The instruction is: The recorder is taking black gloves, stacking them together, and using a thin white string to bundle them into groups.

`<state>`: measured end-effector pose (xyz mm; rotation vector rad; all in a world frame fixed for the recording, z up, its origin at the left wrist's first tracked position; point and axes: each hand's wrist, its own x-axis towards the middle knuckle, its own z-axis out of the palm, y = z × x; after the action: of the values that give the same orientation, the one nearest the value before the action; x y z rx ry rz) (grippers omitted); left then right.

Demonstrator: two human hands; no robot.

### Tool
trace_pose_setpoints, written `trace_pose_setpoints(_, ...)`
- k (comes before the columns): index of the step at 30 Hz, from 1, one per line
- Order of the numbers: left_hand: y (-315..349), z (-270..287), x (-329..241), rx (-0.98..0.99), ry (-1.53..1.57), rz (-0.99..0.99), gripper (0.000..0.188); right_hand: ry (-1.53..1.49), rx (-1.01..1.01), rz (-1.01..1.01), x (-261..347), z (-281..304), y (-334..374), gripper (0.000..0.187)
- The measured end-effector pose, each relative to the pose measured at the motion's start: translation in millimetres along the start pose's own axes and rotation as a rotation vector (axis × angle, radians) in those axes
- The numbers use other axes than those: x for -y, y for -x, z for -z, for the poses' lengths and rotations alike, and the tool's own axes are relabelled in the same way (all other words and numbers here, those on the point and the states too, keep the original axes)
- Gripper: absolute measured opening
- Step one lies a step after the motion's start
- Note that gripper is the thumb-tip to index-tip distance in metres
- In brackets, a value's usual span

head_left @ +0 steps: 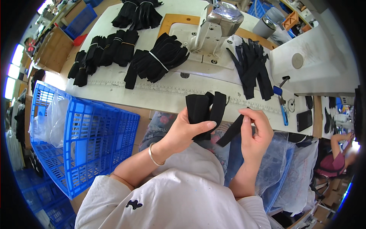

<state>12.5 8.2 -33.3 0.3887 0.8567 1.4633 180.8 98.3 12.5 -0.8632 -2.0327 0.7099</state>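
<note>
My left hand [187,128] is closed round a thick bunch of black fabric strips [198,108], held just off the table's near edge with the thumb across the front. To its right, my right hand [256,131] pinches one end of a single black fabric strip [231,131], which slants down toward the bunch. Beyond my hands stands a white sewing machine [207,38]. Loose black strips [251,68] lie to the right of it, and a banded bundle of black strips [158,59] lies to its left.
More banded bundles [108,47] lie at the table's [148,97] left. A blue crate [99,141] with clear plastic stands at my left. Blue-handled snips [283,110] and a black phone [304,121] rest at the right. Plastic bags [293,175] hang below; another person [335,158] sits far right.
</note>
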Motion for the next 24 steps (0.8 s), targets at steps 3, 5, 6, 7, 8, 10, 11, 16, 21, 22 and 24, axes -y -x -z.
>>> trace_pose_setpoints(3, 2.0, -4.6, 7.7, -0.114, -0.316, -0.168, 0.057, 0.089, -0.007, -0.02, 13.6, -10.1, -6.4, 0.022)
trace_pose_setpoints(5, 2.2, -11.2, 10.0, -0.176, -0.504, -0.311, 0.062, 0.133, 0.025, -0.008, 22.6, -14.3, -9.5, 0.033)
trace_pose_setpoints(6, 2.8, -15.4, 8.6, -0.183, -0.594, -0.356, 0.064, 0.134, 0.019, -0.033, 25.4, -17.5, -9.6, 0.033)
trace_pose_setpoints(7, 3.0, -17.6, 7.7, -0.19, -0.685, -0.403, 0.066, 0.135, 0.013, -0.058, 27.1, -19.5, -10.0, 0.032)
trace_pose_setpoints(8, 3.2, -15.8, 8.3, -0.173, -0.754, -0.421, 0.069, 0.135, 0.013, -0.058, 26.5, -19.5, -10.2, 0.032)
trace_pose_setpoints(10, 2.3, -12.2, 9.7, -0.144, -0.68, -0.384, 0.068, -0.045, 0.044, -0.182, 23.7, -19.1, -10.7, 0.023)
trace_pose_setpoints(11, 2.3, -11.2, 10.2, -0.114, -0.605, -0.346, 0.067, -0.045, 0.045, -0.183, 19.5, -18.4, -10.1, 0.023)
trace_pose_setpoints(16, 1.5, -2.8, 6.8, 0.038, 0.02, -0.006, 0.046, -0.278, 0.082, -0.245, 6.1, -14.9, -10.7, 0.015)
trace_pose_setpoints(21, 1.0, -5.2, -2.9, 0.135, 0.281, 0.118, 0.037, -0.526, 0.018, -0.404, -1.7, -2.9, -8.6, 0.024)
trace_pose_setpoints(22, 0.9, -6.5, -3.7, 0.135, 0.282, 0.118, 0.037, -0.587, 0.028, -0.422, 2.6, 1.8, -9.7, 0.027)
trace_pose_setpoints(24, 0.6, -9.0, -4.4, 0.076, 0.284, 0.108, 0.036, -0.636, 0.122, -0.407, -7.0, 13.3, -5.1, 0.025)
